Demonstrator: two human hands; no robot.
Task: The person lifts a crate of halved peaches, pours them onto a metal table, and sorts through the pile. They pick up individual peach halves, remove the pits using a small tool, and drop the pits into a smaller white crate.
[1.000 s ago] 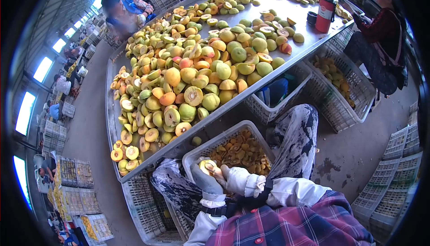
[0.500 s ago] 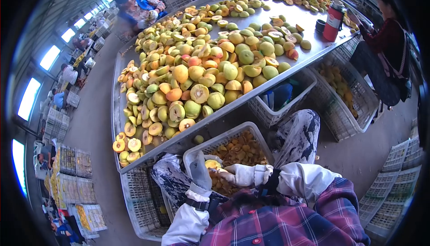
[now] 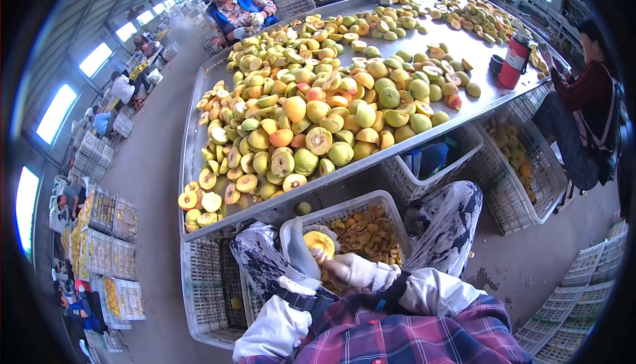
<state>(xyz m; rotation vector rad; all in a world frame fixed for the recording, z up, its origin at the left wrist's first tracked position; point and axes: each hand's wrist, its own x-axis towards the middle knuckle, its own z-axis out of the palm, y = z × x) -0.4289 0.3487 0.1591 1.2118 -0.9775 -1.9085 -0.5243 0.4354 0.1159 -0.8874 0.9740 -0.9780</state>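
Observation:
A halved yellow fruit is held in my gloved left hand, over a white crate between my knees. My right hand, in a pale glove, is closed close against the fruit's lower right side; whatever its fingers grip is too small to make out. Small orange-brown fruit pieces lie in the crate below both hands. Beyond it, a large heap of halved green and yellow fruit covers much of a metal table.
A red flask and a dark cup stand on the table's right. One person works across the table, another sits at the right. Crates stand below the table and at the right. Stacked crates stand left.
The view has shifted, so the table sits lower and further right. My left hand has turned the fruit, and its cut face now shows more. My right hand stays beside it.

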